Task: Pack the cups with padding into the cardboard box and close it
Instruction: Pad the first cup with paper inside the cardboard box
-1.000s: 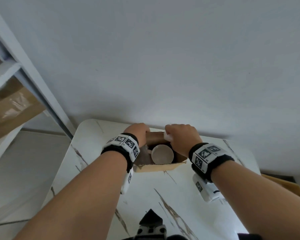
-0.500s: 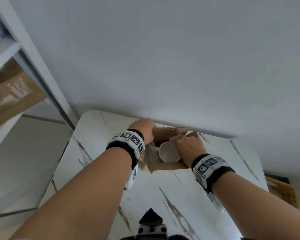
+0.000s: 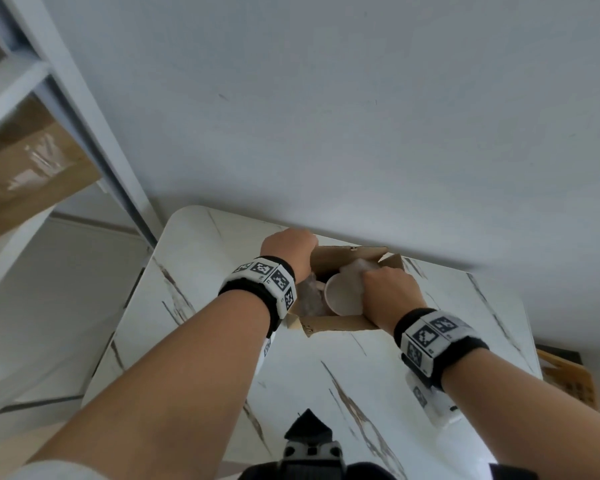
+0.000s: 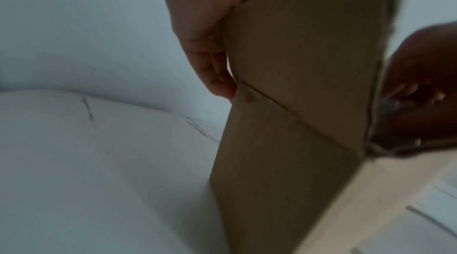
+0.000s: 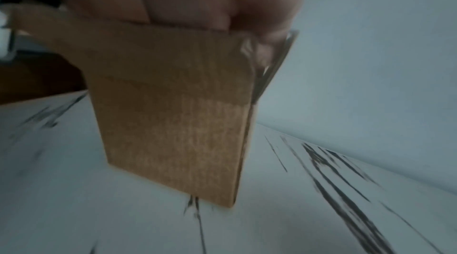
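An open cardboard box [image 3: 336, 323] stands at the far side of the marble table, close to the wall. A white cup [image 3: 343, 296] sits upright inside it, with white padding [image 3: 355, 268] behind it and clear wrap [image 3: 309, 296] to its left. My left hand [image 3: 288, 247] grips the box's left flap near the far corner; the left wrist view shows its fingers [image 4: 215, 74] lying along the outside of the cardboard [image 4: 296, 102]. My right hand [image 3: 388, 292] reaches down into the box's right side beside the cup and holds the padding. Its fingertips are hidden behind the box wall [image 5: 173, 121].
The white marble table [image 3: 361, 375] ends at a plain wall just behind the box. A shelf unit at the left holds a taped carton [image 3: 25, 174]. Another cardboard box [image 3: 568, 379] lies on the floor past the table's right edge.
My right hand has come down from the box's far edge into the right side of the box, taking the white padding with it. My left hand stays on the left flap.
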Demonstrator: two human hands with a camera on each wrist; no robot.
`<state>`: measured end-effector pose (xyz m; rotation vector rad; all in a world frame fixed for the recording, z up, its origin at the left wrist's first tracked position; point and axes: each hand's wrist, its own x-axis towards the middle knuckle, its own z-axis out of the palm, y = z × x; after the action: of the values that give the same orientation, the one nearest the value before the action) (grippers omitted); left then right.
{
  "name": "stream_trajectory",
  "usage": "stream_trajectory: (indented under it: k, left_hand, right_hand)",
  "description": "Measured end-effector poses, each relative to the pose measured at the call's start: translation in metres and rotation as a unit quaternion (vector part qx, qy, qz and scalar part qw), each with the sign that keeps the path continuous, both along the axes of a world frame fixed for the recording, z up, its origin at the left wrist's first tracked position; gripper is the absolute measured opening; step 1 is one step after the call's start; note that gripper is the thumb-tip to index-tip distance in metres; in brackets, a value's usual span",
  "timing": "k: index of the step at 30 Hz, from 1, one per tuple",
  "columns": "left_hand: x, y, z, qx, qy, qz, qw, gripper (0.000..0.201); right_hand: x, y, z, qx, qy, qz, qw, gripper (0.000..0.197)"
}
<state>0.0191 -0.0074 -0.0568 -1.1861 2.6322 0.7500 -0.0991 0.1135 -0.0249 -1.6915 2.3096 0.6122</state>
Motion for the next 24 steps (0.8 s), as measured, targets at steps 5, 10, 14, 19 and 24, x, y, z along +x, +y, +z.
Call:
stream_trajectory:
  k: [5, 10, 14, 19, 24]
  left_hand:
    - [-0.006, 0.005, 0.01, -0.082, 0.137, 0.05, 0.986, 0.024]
    - [-0.023, 0.011, 0.017, -0.158, 0.087, -0.03, 0.983, 0.049]
    - [-0.029, 0.024, -0.002, -0.206, -0.014, -0.016, 0.978, 0.097]
    - [-0.028, 0.024, -0.006, -0.225, -0.028, 0.012, 0.974, 0.119]
    - [-0.024, 0.041, -0.022, -0.264, -0.03, -0.005, 0.964, 0.129]
  right_hand:
    - [-0.002, 0.005, 0.003, -0.034, -0.041, -0.034, 0.998, 0.048]
    - [-0.002, 0.009, 0.004, -0.052, -0.061, -0.045, 0.996, 0.047]
    - [-0.005, 0.012, 0.003, -0.049, -0.067, -0.043, 0.996, 0.039]
    - [-0.007, 0.013, 0.002, -0.049, -0.068, -0.044, 0.995, 0.033]
    - [-0.013, 0.012, 0.0, -0.054, -0.064, -0.046, 0.995, 0.027]
